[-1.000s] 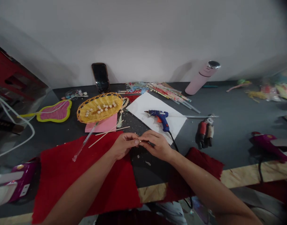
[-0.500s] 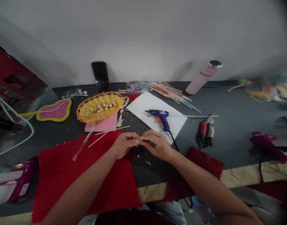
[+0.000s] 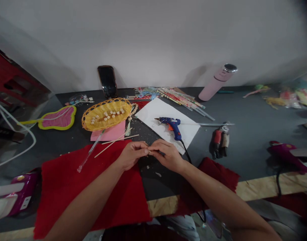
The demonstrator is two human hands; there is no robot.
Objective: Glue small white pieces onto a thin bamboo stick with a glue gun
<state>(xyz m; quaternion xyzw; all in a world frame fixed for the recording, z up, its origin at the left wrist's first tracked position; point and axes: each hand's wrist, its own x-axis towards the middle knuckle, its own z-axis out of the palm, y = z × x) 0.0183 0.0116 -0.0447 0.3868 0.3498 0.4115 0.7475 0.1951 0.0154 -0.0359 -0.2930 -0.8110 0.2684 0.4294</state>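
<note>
My left hand (image 3: 132, 154) and my right hand (image 3: 167, 155) meet at the fingertips above the dark tabletop. Both are closed in a pinch around something tiny and pale, mostly hidden by the fingers; its kind does not show. Just beyond them a blue hot glue gun (image 3: 177, 129) lies on a white sheet (image 3: 153, 115), a clear glue stick (image 3: 213, 125) reaching out behind it. Left of the hands, thin wooden sticks (image 3: 110, 146) rest partly on a red cloth (image 3: 93, 190). A yellow wicker basket (image 3: 86, 115) farther back holds several small pale pieces.
A phone (image 3: 107, 82) leans on the wall, and a pink flask (image 3: 218, 82) stands at the back right. Pliers (image 3: 220, 140) lie to the right. Bundled sticks (image 3: 179, 98) sit along the back. Purple devices (image 3: 24, 192) are at both sides; the glue gun's cord runs toward the front edge.
Almost nothing differs. Both hands stay in the same place with fingertips together, and the tiny pale thing between them shows slightly less.
</note>
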